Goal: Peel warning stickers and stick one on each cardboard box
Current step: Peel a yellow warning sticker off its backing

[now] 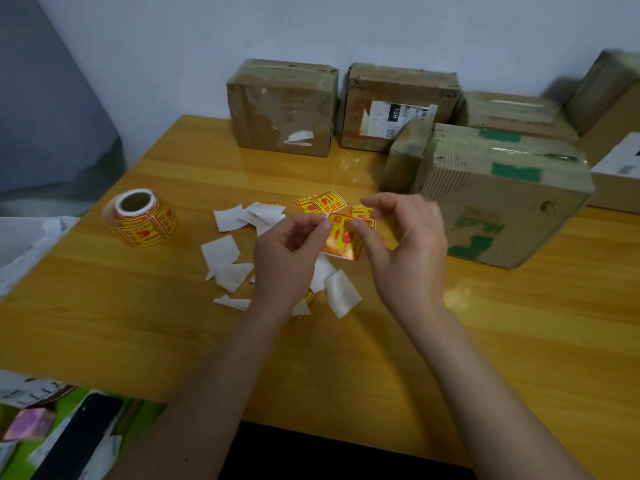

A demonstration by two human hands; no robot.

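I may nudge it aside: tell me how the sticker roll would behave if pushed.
The sticker roll stands on its flat end, so it would probably slide rather than roll. Its hollow core suggests it's light. The loose outer stickers may catch or unwind.

Two bare forearms, no sleeves in view up to the lower edge of the picture. No watch, band or bracelet at either wrist. Left hand [287, 258] bare, no glove, no ring on the fingers that show. Right hand [407, 247] likewise bare and ungloved, without rings. Short, plain fingernails where visible at the fingertips. Below the forearms, nearest the body, a dark, black patch, possibly clothing; cannot tell.
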